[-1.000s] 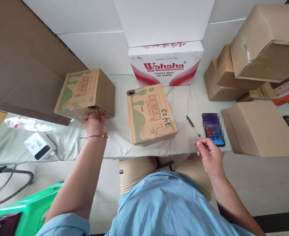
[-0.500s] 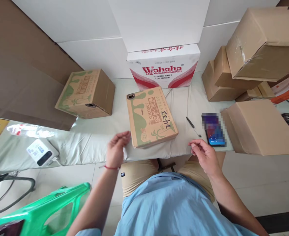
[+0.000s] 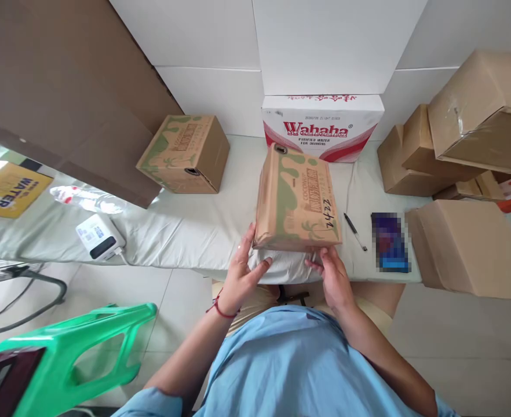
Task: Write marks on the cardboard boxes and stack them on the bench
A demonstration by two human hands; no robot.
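Observation:
A brown cardboard box with green coconut print and the handwritten number 2422 stands on the cloth-covered table in front of me. My left hand presses its fingers against the box's near left corner, the thumb spread away from it. At the near right edge, my right hand has its fingertips on the box, with some fingers partly beneath the edge. Between them the two hands hold the box, which sits a little turned. A black pen lies right of the box, beside a phone with a blurred-out screen.
A matching coconut box stands to the left. Behind is a white Wahaha water carton. Stacked plain boxes and another plain box are at right. A bottle, white device and green stool are left.
Both hands have come inward from either side and now touch the box. The box has turned slightly clockwise and shows its left side. The view has shifted left.

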